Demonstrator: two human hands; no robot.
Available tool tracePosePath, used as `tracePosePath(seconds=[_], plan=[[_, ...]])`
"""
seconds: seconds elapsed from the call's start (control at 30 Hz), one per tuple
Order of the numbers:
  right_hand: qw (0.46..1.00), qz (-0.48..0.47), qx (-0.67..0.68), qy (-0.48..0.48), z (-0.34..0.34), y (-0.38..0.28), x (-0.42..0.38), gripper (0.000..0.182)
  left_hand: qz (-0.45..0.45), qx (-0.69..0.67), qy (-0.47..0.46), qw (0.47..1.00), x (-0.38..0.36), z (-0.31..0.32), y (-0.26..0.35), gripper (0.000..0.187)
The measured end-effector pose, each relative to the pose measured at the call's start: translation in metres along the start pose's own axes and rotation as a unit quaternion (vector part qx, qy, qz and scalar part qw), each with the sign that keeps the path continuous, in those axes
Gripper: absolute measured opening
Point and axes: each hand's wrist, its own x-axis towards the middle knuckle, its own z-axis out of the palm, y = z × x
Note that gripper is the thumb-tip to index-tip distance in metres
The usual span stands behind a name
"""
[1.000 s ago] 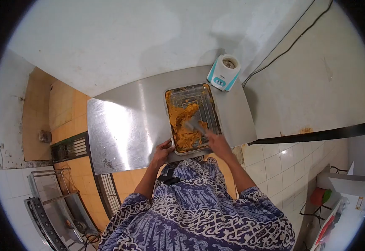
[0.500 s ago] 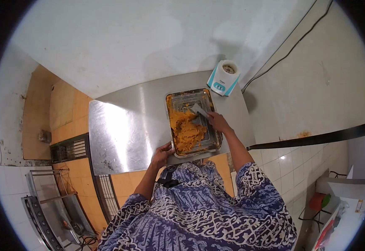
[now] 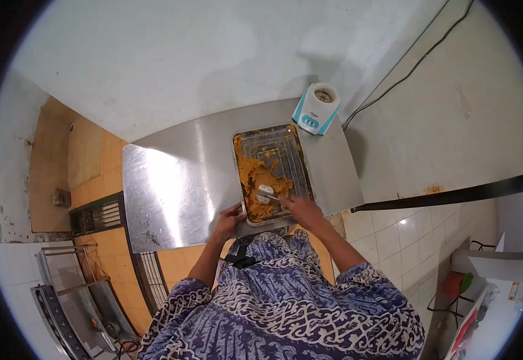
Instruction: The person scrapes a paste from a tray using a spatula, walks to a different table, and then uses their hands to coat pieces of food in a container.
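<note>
A rectangular metal tray (image 3: 296,157) lies on the steel table, with an orange mash (image 3: 262,174) spread over its left and near parts. My right hand (image 3: 304,211) is closed round the handle of a flat-bladed spatula (image 3: 266,191). Its shiny blade rests in the mash near the tray's front end. At the near left corner, my left hand (image 3: 230,222) grips the tray's rim. The far and right parts of the tray's bottom show through thin orange smears.
A white and turquoise blender base (image 3: 317,109) stands behind the tray at the right, close to the wall. The steel table (image 3: 177,198) stretches away to the left. A dark cable (image 3: 405,75) runs along the right wall. Metal racks (image 3: 72,294) stand on the floor at lower left.
My right hand has drawn the spatula from the middle of the tray toward its near end, pulling mash along. More of the far bottom shows. My left hand stays at the corner.
</note>
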Motion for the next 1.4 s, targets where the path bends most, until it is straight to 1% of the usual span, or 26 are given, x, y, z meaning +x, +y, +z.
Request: tracePosePath(seconds=[0.03, 0.07, 0.1, 0.17, 0.23, 0.27, 0.33, 0.37, 0.43, 0.47, 0.53, 0.57, 0.63, 0.7, 0.73, 0.83, 0.9, 0.93, 0.97, 1.03, 1.1, 1.17, 1.23, 1.27, 1.33, 1.4], plan=[[0.999, 0.008, 0.030, 0.032, 0.015, 0.002, -0.005, 0.038, 0.008, -0.036, -0.019, 0.999, 0.002, -0.002, -0.003, 0.053], [0.996, 0.018, 0.062, 0.064, 0.029, 0.006, -0.008, 0.034, 0.006, -0.023, -0.008, 1.000, 0.002, -0.006, -0.007, 0.051], [0.983, 0.067, 0.155, 0.070, 0.025, 0.003, -0.012, 0.032, 0.002, -0.011, 0.001, 1.000, -0.004, 0.000, 0.000, 0.049], [0.925, 0.169, 0.331, 0.082, -0.002, -0.007, -0.027, 0.029, -0.001, 0.016, 0.012, 1.000, -0.009, 0.007, 0.009, 0.048], [0.920, 0.149, 0.316, 0.178, 0.012, 0.013, -0.029, 0.028, -0.002, 0.048, 0.014, 0.999, -0.009, 0.009, 0.009, 0.049], [0.914, 0.138, 0.307, 0.226, 0.021, 0.024, -0.029, 0.029, 0.001, 0.042, 0.007, 0.999, -0.008, 0.009, 0.008, 0.051], [0.896, 0.207, 0.331, 0.211, 0.035, 0.041, -0.028, 0.029, 0.008, 0.029, -0.003, 1.000, -0.004, 0.006, 0.005, 0.054], [0.885, 0.240, 0.343, 0.202, 0.043, 0.045, -0.027, 0.030, 0.015, 0.049, -0.003, 0.999, -0.006, 0.005, 0.005, 0.057], [0.882, 0.218, 0.347, 0.234, 0.058, 0.048, -0.027, 0.031, 0.032, 0.088, -0.007, 0.996, -0.015, 0.015, 0.018, 0.064], [0.880, 0.207, 0.348, 0.249, 0.064, 0.051, -0.028, 0.031, 0.044, 0.077, -0.015, 0.996, -0.013, 0.015, 0.015, 0.065], [0.872, 0.219, 0.375, 0.225, 0.062, 0.039, -0.027, 0.032, 0.068, 0.056, -0.032, 0.996, -0.011, 0.016, 0.011, 0.068], [0.868, 0.224, 0.389, 0.212, 0.062, 0.031, -0.024, 0.032, 0.065, 0.101, -0.025, 0.993, -0.011, 0.015, 0.011, 0.069], [0.826, 0.255, 0.469, 0.180, 0.063, 0.018, -0.017, 0.036, 0.059, 0.187, -0.010, 0.981, -0.022, 0.028, 0.030, 0.071], [0.776, 0.283, 0.544, 0.146, 0.061, 0.008, -0.012, 0.043, 0.048, 0.174, -0.008, 0.984, -0.018, 0.028, 0.029, 0.070], [0.774, 0.278, 0.559, 0.108, 0.057, 0.008, -0.008, 0.048, 0.043, 0.168, -0.007, 0.985, -0.017, 0.028, 0.028, 0.069], [0.781, 0.258, 0.557, 0.118, 0.051, -0.002, -0.002, 0.047, 0.034, 0.178, -0.015, 0.983, -0.016, 0.028, 0.031, 0.068], [0.873, 0.199, 0.431, 0.111, 0.064, 0.007, 0.004, 0.046, 0.035, 0.155, -0.026, 0.987, -0.012, 0.026, 0.029, 0.068], [0.910, 0.168, 0.364, 0.105, 0.070, 0.010, 0.006, 0.046, 0.034, 0.144, -0.031, 0.989, -0.010, 0.023, 0.026, 0.068], [0.926, 0.153, 0.330, 0.101, 0.076, 0.012, 0.004, 0.046, 0.028, 0.135, -0.030, 0.990, -0.007, 0.021, 0.023, 0.068], [0.953, 0.122, 0.261, 0.092, 0.061, -0.006, -0.001, 0.048, 0.017, 0.115, -0.026, 0.993, -0.002, 0.018, 0.018, 0.069], [0.982, 0.050, 0.108, 0.147, 0.076, -0.010, -0.001, 0.050, 0.007, 0.112, -0.039, 0.993, 0.000, 0.016, 0.018, 0.069], [0.987, 0.019, 0.050, 0.150, 0.088, -0.011, -0.001, 0.051, 0.005, 0.107, -0.043, 0.993, -0.003, 0.019, 0.021, 0.069], [0.990, 0.027, 0.087, 0.106, 0.077, -0.020, 0.000, 0.051, 0.013, 0.097, -0.034, 0.995, -0.011, 0.025, 0.027, 0.069], [0.985, 0.032, 0.139, 0.100, 0.069, -0.021, 0.001, 0.049, 0.018, 0.094, -0.029, 0.995, -0.012, 0.027, 0.028, 0.068], [0.966, 0.041, 0.241, 0.086, 0.053, -0.016, 0.000, 0.046, 0.028, 0.087, -0.019, 0.996, -0.012, 0.027, 0.024, 0.068], [0.948, 0.081, 0.303, 0.062, 0.040, -0.006, -0.009, 0.042, 0.024, 0.077, -0.017, 0.997, -0.008, 0.022, 0.015, 0.067]])
